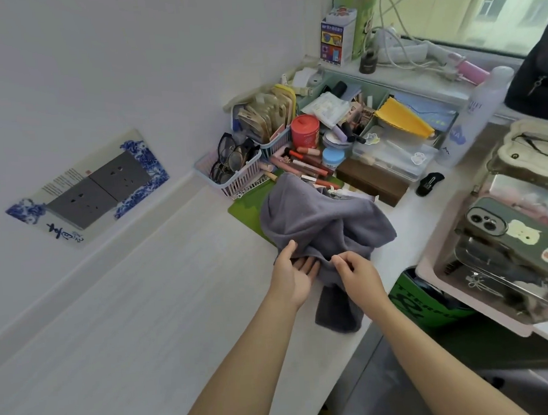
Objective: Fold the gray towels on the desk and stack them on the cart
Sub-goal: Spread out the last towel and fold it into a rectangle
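Note:
A crumpled gray towel (321, 217) lies on the white desk (144, 311), partly on a green mat, with one end hanging over the desk's front edge. My left hand (291, 272) lies palm up at the towel's near edge, fingers under the cloth and thumb on top of it. My right hand (355, 271) is beside it, fingers curled, pinching the towel's near edge. The white cart (430, 273) stands to the right of the desk, its top tray filled with clear boxes and a phone.
Cosmetics, a red jar (305, 131), baskets of glasses (231, 165) and clear boxes crowd the desk's far end behind the towel. A phone in a green case (512, 244) lies on the cart. A green bin (422, 297) sits below, between desk and cart. Wall sockets are on the left.

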### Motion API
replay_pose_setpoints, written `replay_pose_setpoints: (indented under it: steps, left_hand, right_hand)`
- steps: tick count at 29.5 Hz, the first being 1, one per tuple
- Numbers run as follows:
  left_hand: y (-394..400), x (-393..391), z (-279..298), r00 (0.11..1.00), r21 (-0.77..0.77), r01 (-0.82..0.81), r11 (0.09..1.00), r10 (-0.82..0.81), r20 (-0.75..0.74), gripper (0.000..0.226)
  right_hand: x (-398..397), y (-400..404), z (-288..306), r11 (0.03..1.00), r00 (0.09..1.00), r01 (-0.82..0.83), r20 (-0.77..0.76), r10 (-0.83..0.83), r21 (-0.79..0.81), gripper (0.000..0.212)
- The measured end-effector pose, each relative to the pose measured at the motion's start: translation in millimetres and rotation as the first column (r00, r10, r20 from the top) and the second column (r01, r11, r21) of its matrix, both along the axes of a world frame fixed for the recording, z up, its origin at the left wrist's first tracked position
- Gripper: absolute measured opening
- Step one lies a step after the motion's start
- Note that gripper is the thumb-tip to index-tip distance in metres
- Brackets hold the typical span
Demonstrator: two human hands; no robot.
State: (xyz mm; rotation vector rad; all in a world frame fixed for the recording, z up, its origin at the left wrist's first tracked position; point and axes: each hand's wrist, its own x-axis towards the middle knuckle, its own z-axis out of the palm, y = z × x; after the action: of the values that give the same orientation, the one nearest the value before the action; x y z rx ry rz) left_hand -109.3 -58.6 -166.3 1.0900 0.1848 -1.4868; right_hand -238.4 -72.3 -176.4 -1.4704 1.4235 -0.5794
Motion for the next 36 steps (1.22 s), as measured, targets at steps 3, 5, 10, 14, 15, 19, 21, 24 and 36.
replay_pose_setpoints:
  steps: [3,5,10,14,15,19,21,24,36]
  left_hand:
    - [4,6,8,0.995,-0.002,-0.102,0.995,0.102,0.004,0.036]
    - [7,13,13,0.987,-0.004,-0.16,0.987,0.16,0.023,0.034]
    - [36,39,31,0.939,-0.05,0.013,0.999,0.005,0.345,0.03]
    - [64,47,43,0.722,0.015,0.369,0.929,-0.297,0.626,0.036]
    - [74,50,47,0.668,0.055,0.41,0.911,-0.34,0.662,0.039]
    - [99,59,59,0.575,0.114,0.441,0.89,-0.379,0.725,0.047]
    - [118,68,61,0.531,0.082,0.445,0.892,-0.337,0.778,0.05]
    - [124,75,55,0.454,0.102,0.394,0.913,-0.291,0.842,0.061]
    - [200,139,53,0.147,0.218,0.127,0.968,-0.236,0.961,0.065]
  right_hand:
    - [4,4,11,0.998,0.997,-0.053,0.049,0.052,0.017,0.021]
    - [3,4,17,0.997,0.995,-0.066,0.078,0.064,0.033,0.019]
    - [16,16,39,0.972,0.973,-0.22,0.091,0.212,0.083,0.018]
    - [38,26,61,0.943,0.941,-0.312,0.175,0.29,0.113,0.013]
    - [45,32,68,0.938,0.931,-0.328,0.207,0.301,0.112,0.013]
    - [60,45,83,0.918,0.885,-0.383,0.327,0.333,0.103,0.016]
    - [70,60,86,0.902,0.858,-0.424,0.357,0.369,0.088,0.017]
    - [75,71,82,0.897,0.83,-0.434,0.425,0.362,0.083,0.019]
    - [114,121,71,0.886,0.852,-0.463,0.268,0.45,-0.015,0.015]
